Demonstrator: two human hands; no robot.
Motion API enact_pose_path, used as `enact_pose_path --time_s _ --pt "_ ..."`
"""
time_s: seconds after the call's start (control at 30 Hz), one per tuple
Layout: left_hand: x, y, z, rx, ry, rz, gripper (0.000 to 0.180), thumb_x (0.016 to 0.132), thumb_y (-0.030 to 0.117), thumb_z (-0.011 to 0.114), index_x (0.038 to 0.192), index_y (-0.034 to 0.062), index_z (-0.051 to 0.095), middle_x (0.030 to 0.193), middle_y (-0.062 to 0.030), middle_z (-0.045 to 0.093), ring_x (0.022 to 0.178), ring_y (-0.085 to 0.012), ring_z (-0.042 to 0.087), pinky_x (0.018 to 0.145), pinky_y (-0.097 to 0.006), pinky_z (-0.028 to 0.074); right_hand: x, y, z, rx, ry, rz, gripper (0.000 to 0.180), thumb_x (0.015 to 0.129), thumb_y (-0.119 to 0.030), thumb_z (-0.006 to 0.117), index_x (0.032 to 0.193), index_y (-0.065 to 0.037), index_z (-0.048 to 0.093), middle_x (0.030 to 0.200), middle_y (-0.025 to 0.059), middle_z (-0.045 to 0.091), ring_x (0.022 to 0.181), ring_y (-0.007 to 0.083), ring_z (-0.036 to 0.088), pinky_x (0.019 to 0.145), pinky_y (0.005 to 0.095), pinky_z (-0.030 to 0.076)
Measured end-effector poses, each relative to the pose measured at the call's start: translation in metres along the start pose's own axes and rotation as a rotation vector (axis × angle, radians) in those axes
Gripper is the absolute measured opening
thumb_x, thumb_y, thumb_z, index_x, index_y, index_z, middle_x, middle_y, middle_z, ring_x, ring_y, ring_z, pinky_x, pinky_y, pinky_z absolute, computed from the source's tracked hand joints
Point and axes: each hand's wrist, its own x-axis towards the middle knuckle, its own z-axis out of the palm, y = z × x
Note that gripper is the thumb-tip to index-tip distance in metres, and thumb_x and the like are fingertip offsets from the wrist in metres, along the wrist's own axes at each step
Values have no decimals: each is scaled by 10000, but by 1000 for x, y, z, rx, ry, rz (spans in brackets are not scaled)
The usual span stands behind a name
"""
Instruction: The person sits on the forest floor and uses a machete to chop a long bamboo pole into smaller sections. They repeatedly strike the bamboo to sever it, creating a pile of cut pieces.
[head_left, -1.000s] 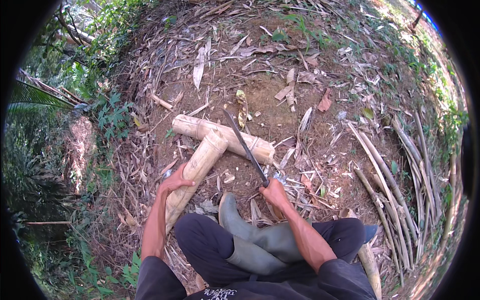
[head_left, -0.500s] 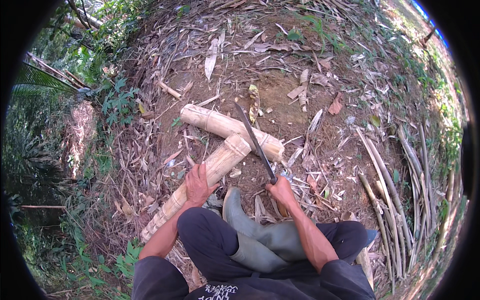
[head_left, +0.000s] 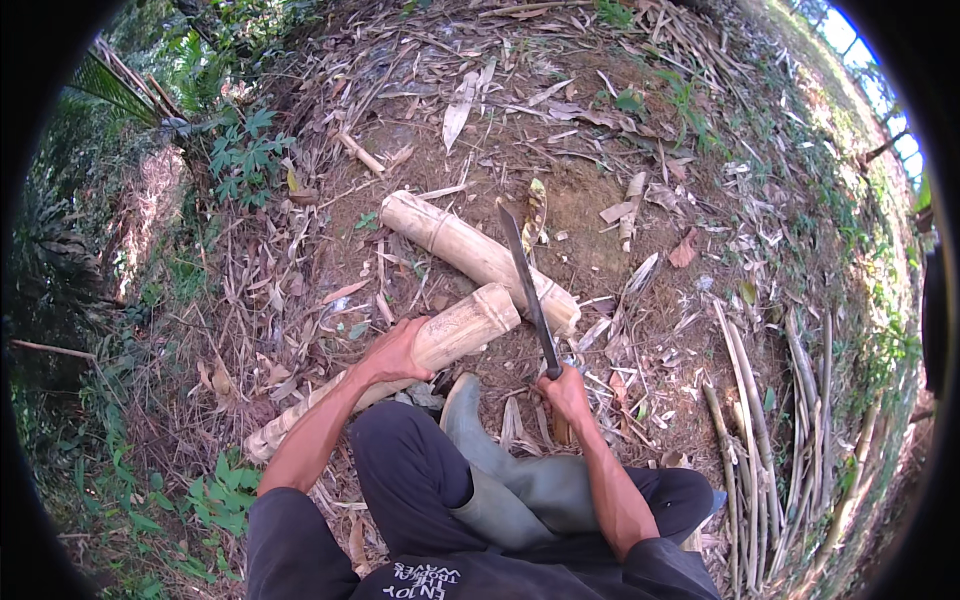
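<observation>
A thick pale bamboo pole [head_left: 462, 330] slants from the lower left towards the middle, its cut end lying near a second bamboo piece [head_left: 470, 255]. My left hand [head_left: 398, 352] is closed around the slanting pole, a short way below that end. In my right hand [head_left: 564, 392] is a machete [head_left: 527, 280] with a long dark blade and a wooden handle, which pokes out below my fist. The blade points away from me and passes over the second bamboo piece. Whether it touches that bamboo, I cannot tell.
My grey-green rubber boots [head_left: 530, 490] are folded close below the pole. Several thin sticks [head_left: 750, 430] lie in a heap at the right. Dry leaves and bamboo chips litter the soil, and green plants [head_left: 245, 155] grow at the left.
My left hand has moved up the pole towards its near-middle end and wrapped around it. The pole lies at a flatter slant. The machete stays in my right hand; the whole view has shifted slightly.
</observation>
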Motion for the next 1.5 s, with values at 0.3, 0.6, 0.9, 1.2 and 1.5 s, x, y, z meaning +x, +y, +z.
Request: enact_pose_path --time_s 0.3,0.6,0.9,1.2,1.5 --pt "-23 -4 4 401 591 -17 1088 573 330 901 1462 55 338 1217 -194 473 1113 -365 498 936 -469 394 -8 -15 28 6 -31 -11 121 835 -69 639 776 10 569 567 48 546 428 145 520 402 316 417" --pt "-37 -13 22 594 719 -44 1085 613 389 885 1472 63 309 1242 -195 452 1131 -357 483 966 -480 370 -26 -23 41 31 -41 0 111 831 -54 634 773 39 614 557 71 570 421 161 539 405 312 429" --pt "-47 -13 -8 438 605 -102 1117 564 413 901 1458 50 337 1244 -185 482 1094 -371 542 943 -478 428 -34 -28 51 39 -60 29 110 832 -52 636 836 24 558 598 57 564 432 146 525 404 311 410" --pt "-20 -35 -87 -361 47 -10 991 596 341 884 1401 -13 427 1339 -192 543 1211 -289 544 1070 -364 389 -36 -30 48 47 -67 -1 146 830 -86 650 737 17 603 564 51 560 437 143 528 421 302 423" --pt "25 -65 -88 -590 -150 -89 902 668 332 861 1391 -18 450 1330 -147 556 1214 -231 525 1047 -349 392 -4 -21 53 65 -76 16 128 833 -70 613 747 22 588 566 63 555 427 154 520 414 313 435"
